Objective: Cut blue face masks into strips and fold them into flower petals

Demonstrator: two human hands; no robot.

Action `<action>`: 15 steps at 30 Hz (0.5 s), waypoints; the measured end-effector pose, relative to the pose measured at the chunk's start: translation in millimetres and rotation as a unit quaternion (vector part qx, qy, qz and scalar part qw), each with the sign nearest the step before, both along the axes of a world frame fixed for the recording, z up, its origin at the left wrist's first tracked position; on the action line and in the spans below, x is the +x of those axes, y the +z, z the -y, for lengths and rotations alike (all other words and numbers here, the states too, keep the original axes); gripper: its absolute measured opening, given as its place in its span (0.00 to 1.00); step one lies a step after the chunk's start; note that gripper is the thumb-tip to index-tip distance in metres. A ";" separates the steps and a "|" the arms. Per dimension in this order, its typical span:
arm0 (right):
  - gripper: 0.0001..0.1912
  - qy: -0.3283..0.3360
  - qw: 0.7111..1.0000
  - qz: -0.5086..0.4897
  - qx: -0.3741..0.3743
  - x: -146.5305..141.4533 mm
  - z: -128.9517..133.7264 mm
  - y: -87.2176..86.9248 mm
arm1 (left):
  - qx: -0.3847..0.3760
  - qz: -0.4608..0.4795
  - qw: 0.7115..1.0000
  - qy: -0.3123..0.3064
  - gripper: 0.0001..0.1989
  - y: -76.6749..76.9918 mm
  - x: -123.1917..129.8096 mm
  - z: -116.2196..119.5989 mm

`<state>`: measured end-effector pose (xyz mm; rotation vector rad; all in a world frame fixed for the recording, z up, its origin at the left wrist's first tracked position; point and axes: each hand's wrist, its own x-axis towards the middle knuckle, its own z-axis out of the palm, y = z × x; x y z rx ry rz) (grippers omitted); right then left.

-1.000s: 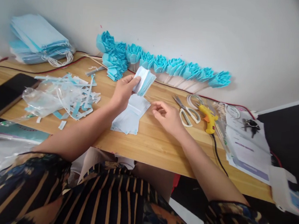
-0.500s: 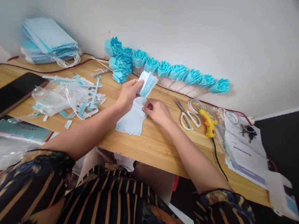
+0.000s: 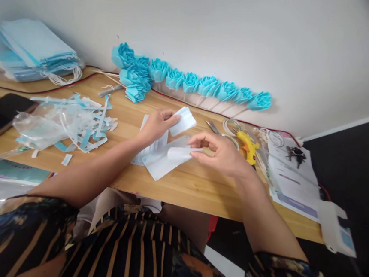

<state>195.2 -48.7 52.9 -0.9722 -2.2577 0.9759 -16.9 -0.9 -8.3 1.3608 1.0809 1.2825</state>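
Observation:
My left hand (image 3: 160, 125) pinches a small folded stack of pale blue mask fabric (image 3: 184, 120) between thumb and fingers. My right hand (image 3: 220, 152) grips the curled edge of a thin, pale fabric sheet (image 3: 163, 164), which slants down to the left over the table. Under my left wrist more light blue fabric (image 3: 139, 158) lies flat, partly covered by the sheet. Scissors (image 3: 214, 127) rest just beyond my right hand, their handles mostly hidden behind it. A yellow glue gun (image 3: 250, 147) lies to the right of that hand.
Blue fabric flowers (image 3: 191, 83) on thin sticks line the wall. At left are a stack of masks (image 3: 37, 48), a plastic bag (image 3: 44, 122) among fabric scraps and a dark phone (image 3: 3, 118). Papers (image 3: 292, 178) with keys (image 3: 296, 154) lie at right.
My right hand has lifted a sheet off the flat fabric and drawn it to the right. My left hand still holds its stack, now turned and lower. The view has shifted slightly right.

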 end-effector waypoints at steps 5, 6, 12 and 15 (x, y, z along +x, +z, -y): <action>0.14 0.011 1.000 -0.021 -0.020 -4.1 -1.0 2.7 | 0.070 -0.131 0.988 -0.050 0.14 1.8 7.8 12.3; 0.14 -0.003 0.999 -0.031 -0.018 -4.9 -4.1 -1.6 | 0.074 -0.141 0.986 -0.055 0.15 1.6 8.9 13.7; 0.16 -0.118 0.989 -0.088 0.028 -2.9 -24.0 -42.4 | 0.053 -0.107 0.987 -0.105 0.15 -0.2 11.7 16.6; 0.20 -0.136 0.985 -0.097 0.043 -0.9 -25.8 -51.2 | 0.033 -0.099 0.988 -0.117 0.15 -1.2 11.2 15.9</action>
